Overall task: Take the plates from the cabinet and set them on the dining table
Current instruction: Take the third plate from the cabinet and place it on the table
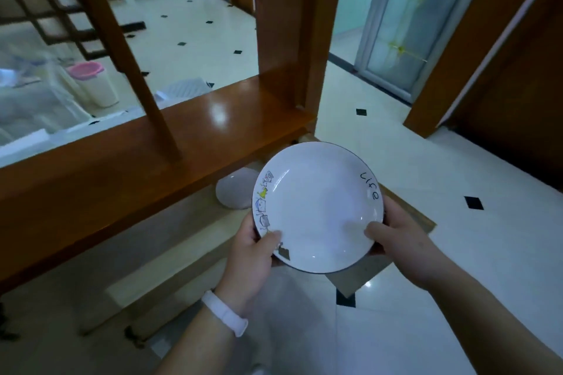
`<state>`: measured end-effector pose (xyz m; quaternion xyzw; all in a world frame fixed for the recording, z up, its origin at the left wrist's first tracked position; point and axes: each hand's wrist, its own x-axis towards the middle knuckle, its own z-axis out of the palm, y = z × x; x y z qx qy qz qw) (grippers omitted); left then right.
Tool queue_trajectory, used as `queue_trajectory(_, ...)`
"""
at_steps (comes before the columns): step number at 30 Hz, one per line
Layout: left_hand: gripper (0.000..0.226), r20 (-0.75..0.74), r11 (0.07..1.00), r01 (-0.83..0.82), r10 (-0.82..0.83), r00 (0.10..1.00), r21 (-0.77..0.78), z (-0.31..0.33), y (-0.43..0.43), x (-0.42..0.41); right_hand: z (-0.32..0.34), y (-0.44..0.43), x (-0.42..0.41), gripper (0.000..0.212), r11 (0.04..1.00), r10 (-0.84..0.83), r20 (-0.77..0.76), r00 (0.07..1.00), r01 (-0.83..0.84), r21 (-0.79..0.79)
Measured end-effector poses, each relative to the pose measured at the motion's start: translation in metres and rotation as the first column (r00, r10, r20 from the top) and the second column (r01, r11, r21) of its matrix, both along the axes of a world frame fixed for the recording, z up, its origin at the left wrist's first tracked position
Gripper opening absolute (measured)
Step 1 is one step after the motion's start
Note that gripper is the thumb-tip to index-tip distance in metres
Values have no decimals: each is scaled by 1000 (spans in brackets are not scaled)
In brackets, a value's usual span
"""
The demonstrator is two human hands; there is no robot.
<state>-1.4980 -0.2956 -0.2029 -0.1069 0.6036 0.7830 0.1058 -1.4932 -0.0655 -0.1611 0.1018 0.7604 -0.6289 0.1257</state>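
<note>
Plate: white, deep, dark rim, held in the air low in the view, tipped a little toward the camera. Small cartoon figures run along its rim at 9 o'clock; the word "Life" is written at 2 o'clock.

Left hand: clasps the plate's rim at 7 o'clock, thumb lying over the inside edge, fingers hidden underneath. White band on that wrist.

Right hand: clasps the rim at 4 o'clock, thumb tip on the inner slope, fingers under the plate and out of sight.

Wooden ledge: glossy, runs from 9 o'clock toward centre, ending just above the plate at 12 o'clock. Wooden posts rise from it. Plate does not touch it.

Second plate: pale, rounded, partly covered by the held one, at its 10 o'clock, below the ledge. Whether it rests on a shelf there I cannot tell; that area is blurred.

Floor: pale tiles with small black diamonds, at 3 o'clock of the plate.

Glass door: at 1 o'clock, far side of the room.

Bin: white with pink rim, at 10 o'clock beyond the ledge.
</note>
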Motion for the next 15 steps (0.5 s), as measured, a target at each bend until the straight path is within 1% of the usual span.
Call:
queue_trajectory(3,42,-24,999,54,-53,998,11,14,44,3,6,41,20,41,994,-112,-39,993,111,-11)
queue_trajectory(8,46,-44,985,167,-166,985,31,35,129,25,18,123,67,38,980,-200,-59,978,199,-15)
queue_trajectory(11,41,-33,971,238,-237,971,27,46,180,46,25,173,101,44,964,-265,-54,963,265,-18)
queue_trajectory(13,38,-32,955,294,-293,955,36,49,211,56,27,201,122,45,954,-300,-56,952,299,-16)
queue_trajectory(15,38,-39,927,374,-374,927,13,51,252,68,28,236,150,44,933,-361,-58,931,360,-25)
